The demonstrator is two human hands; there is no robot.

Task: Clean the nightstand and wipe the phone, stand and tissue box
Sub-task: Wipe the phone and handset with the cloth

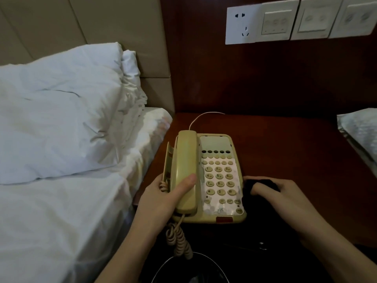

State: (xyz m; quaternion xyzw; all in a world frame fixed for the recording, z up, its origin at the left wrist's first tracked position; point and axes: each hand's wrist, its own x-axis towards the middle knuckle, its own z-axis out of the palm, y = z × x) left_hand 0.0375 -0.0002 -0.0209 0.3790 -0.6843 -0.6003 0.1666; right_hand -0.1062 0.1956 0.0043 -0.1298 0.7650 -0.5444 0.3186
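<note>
The phone [221, 178] sits on the nightstand [285, 144], toward its front left corner beside the bed [61, 211]. The left hand [163, 199] grips the handset [185, 170] near its lower end: the thumb lies across the top, while the other fingers curl round the far side and are hidden behind it. The handset looks tilted up off its cradle on the phone's left side, though how far is hard to judge. Its coiled cord [178, 240] hangs off the phone's front edge toward a dark round bin [187, 268], cut off by the bottom of the frame.

Just right of the phone, the right hand [271, 193] is curled over a dark cloth [258, 186] that touches the phone's right edge; the cloth blends into the shadow and its outline is unclear. Far right of the phone, a pale patterned object [359, 131] is cut off by the frame and cannot be identified. A pillow [61, 111] lies left of the phone, and wall plates [295, 21] are mounted above it.
</note>
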